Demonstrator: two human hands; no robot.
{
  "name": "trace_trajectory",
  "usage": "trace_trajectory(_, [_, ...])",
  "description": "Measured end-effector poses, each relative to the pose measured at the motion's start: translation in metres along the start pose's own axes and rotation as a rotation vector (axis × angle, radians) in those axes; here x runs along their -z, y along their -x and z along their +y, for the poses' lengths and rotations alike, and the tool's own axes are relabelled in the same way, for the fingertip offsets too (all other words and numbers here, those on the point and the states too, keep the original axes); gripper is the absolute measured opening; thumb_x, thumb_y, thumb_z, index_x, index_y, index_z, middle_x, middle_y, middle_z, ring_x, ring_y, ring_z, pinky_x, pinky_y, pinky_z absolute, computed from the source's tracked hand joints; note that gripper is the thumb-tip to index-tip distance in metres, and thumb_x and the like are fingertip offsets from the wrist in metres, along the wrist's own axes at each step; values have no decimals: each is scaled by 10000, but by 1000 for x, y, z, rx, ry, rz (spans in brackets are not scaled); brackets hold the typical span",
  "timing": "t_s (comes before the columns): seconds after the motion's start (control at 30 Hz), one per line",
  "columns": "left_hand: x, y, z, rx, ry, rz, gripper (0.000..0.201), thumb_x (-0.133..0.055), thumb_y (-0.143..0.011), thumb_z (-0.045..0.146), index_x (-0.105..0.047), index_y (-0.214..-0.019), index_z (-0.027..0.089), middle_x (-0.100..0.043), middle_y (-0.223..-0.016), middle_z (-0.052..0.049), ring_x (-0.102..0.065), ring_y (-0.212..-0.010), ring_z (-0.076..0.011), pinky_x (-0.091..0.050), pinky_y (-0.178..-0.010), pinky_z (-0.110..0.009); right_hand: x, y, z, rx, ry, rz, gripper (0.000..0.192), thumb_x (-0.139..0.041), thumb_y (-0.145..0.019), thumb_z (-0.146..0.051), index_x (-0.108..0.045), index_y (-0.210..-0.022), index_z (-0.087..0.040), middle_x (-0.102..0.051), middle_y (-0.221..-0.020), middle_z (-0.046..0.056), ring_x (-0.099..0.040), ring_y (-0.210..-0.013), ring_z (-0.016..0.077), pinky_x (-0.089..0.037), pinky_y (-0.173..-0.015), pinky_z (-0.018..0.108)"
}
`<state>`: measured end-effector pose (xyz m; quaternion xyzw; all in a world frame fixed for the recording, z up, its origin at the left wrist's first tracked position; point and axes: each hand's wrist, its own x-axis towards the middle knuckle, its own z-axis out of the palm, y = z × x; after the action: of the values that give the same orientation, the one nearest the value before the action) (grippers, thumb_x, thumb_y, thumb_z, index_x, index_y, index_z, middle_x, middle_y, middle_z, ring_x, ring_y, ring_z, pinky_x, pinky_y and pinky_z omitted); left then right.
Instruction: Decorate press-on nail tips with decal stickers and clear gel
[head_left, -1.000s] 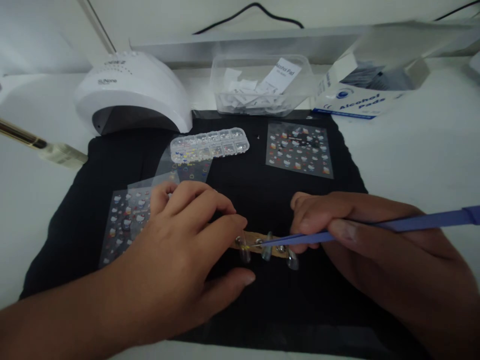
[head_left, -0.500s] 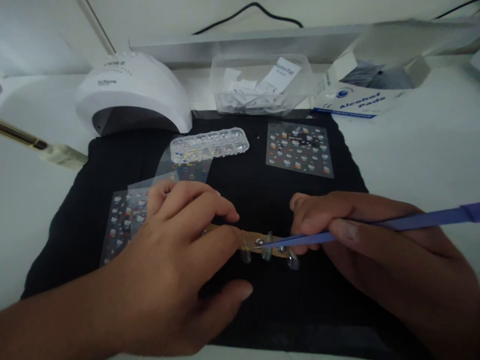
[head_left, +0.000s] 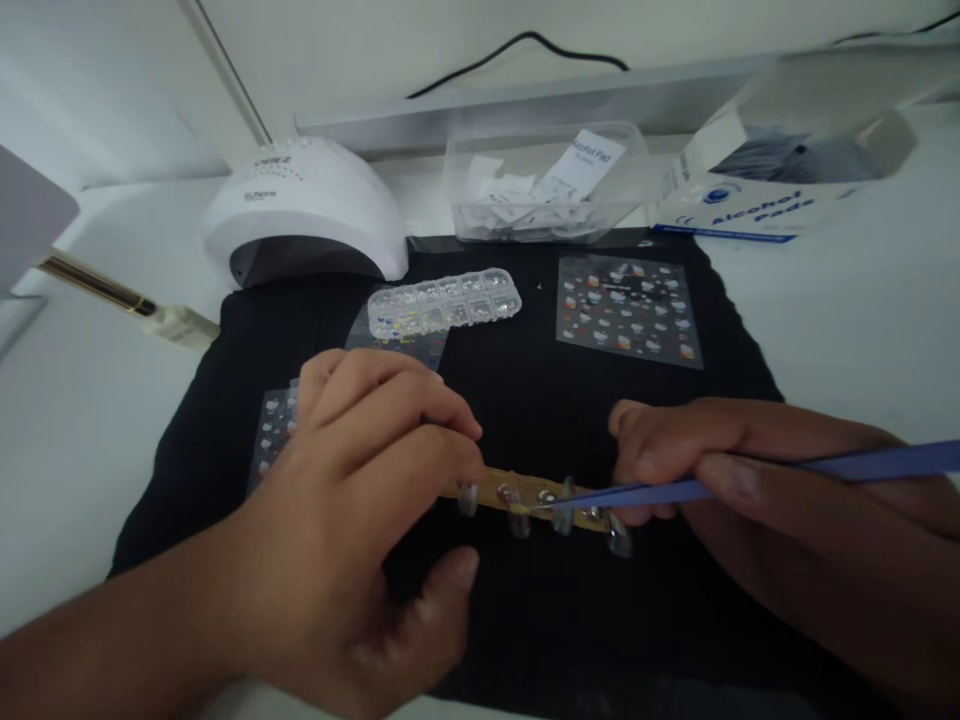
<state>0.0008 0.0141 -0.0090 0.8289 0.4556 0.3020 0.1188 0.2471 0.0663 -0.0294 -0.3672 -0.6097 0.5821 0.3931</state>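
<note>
A narrow tan strip [head_left: 491,487] lies across the black cloth, with several clear false nails [head_left: 564,515] and round metallic studs along it. My right hand [head_left: 697,460] is closed around purple tweezers [head_left: 637,493]. Their thin tip reaches left over the strip, at a nail [head_left: 518,518] with a small yellowish spot. My left hand [head_left: 375,500] lies over the strip's left end, fingers bent and thumb held apart. Its index fingertip is at the strip; whether it presses down is hard to see. That end is partly hidden under the hand.
A gem case [head_left: 446,302] and sticker sheets [head_left: 628,310] lie on the black cloth [head_left: 517,400]. Behind stand a white nail lamp [head_left: 315,205], a clear tub [head_left: 544,220] of pad packets and an alcohol pads box [head_left: 757,205]. A gold-handled brush [head_left: 112,290] is at left.
The whole view has shifted, so things sit further right. My left hand has drawn back leftward along the strip, uncovering another nail. The tweezers' tip has moved slightly left onto the yellow-spotted nail.
</note>
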Motion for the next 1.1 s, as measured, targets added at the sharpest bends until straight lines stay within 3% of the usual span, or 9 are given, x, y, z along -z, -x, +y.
trace_trajectory(0.3, [-3, 3, -2, -52, 23, -69, 239, -636, -756, 169, -608, -991, 206, -652, -1076, -80, -573, -1064, -295, -416, -931, -546, 3, -1, 6, -15, -2, -20, 166, -668, -889, -309, -798, -791, -281, -709, -623, 23, -637, -621, 175, -496, -556, 293])
trace_trajectory(0.43, [-3, 4, -1, -65, 32, -116, 169, -625, -755, 157, -607, -916, 206, -667, -1066, -86, -571, -1040, -308, -403, -876, -545, 0, 1, 5, -16, -42, -50, 162, -661, -904, -314, -798, -821, -292, -728, -646, 18, -651, -607, 174, -497, -548, 301])
trace_trajectory(1.1, [-7, 3, 2, -76, 62, -151, 155, -632, -752, 145, -661, -897, 193, -642, -1077, -83, -549, -1035, -311, -357, -893, -568, 2, -1, 7, -20, -56, -50, 152, -686, -893, -351, -803, -828, -279, -742, -656, 32, -642, -612, 186, -470, -532, 309])
